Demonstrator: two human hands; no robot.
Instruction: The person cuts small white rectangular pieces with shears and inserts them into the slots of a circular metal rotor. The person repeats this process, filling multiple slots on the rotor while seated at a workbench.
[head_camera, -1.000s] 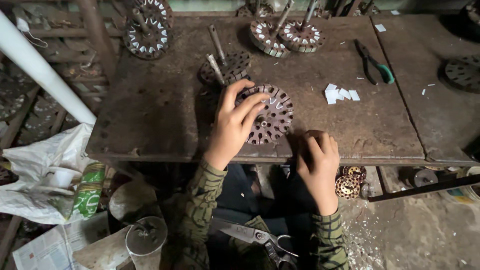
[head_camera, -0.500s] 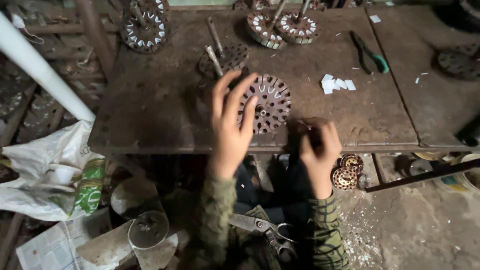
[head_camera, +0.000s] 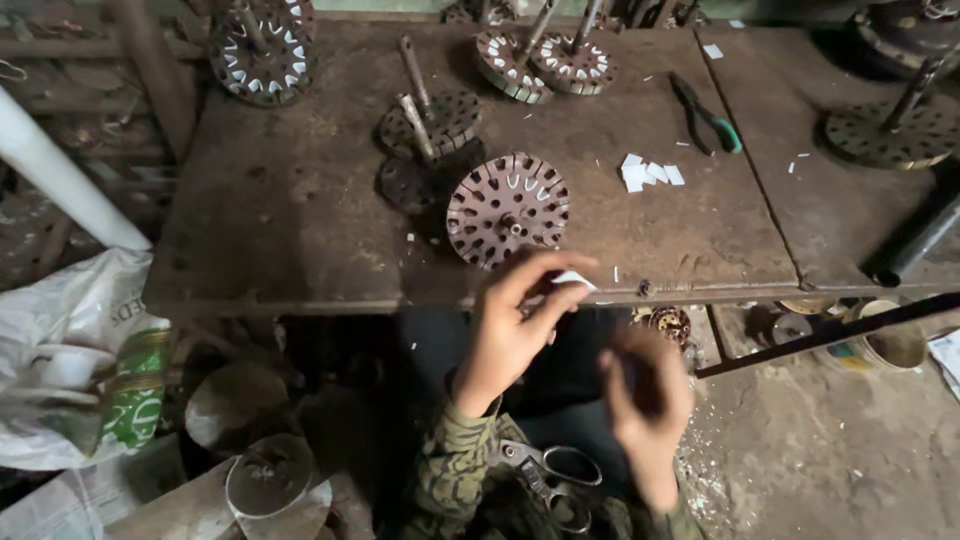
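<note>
Left hand: the left hand (head_camera: 508, 335) is up in front of the near table edge, thumb and forefinger pinching a small white paper slip (head_camera: 573, 281), the other fingers loosely curled.
White slip: it sits at the fingertips right over the near edge of the rusty brown metal worktable (head_camera: 280, 220), its long axis running roughly left to right, the free end pointing right; the rest is hidden behind the fingers.
Right hand: the right hand (head_camera: 645, 400) is lower and nearer, below table level, badly blurred; whether it is clenched on anything cannot be told.
Slotted disc: a round rust-brown slotted metal disc with white slips in some slots (head_camera: 507, 209) lies flat on the table just beyond the left hand, apart from it, its small centre stub pointing up.
Far side: more slotted metal discs on upright shafts (head_camera: 545, 62) stand at the far edge, another slotted metal disc (head_camera: 263, 50) at the far left.
Right of the disc: a small pile of white paper slips (head_camera: 647, 173), and farther off, green-handled pliers (head_camera: 708, 115) lying diagonally.
Lap: steel scissors (head_camera: 548, 478) rest near the camouflage sleeve (head_camera: 455, 465).
Left floor: a white and green plastic sack (head_camera: 90, 370) sits well apart from both hands.
</note>
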